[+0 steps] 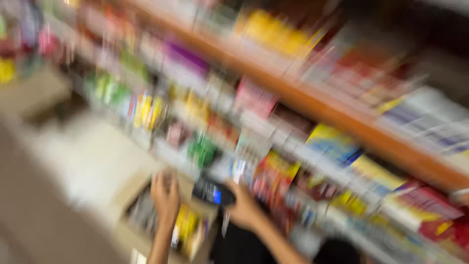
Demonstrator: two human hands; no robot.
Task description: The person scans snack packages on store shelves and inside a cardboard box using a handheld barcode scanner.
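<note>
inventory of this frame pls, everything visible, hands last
Frame is heavily motion-blurred; counts are rough.
shelves: at least two, orange-brown edge, slanting from upper left to lower right
packaged goods: many, mixed yellow, red, green, purple and pink, filling the shelves
cardboard box: one, tan, open, lower centre below the shelves
packets in the box: several, yellow and dark, count unclear
dark device: one, black with a blue patch, at the right hand
left hand: at the box rim
right hand: on the dark device, grip unclear
</note>
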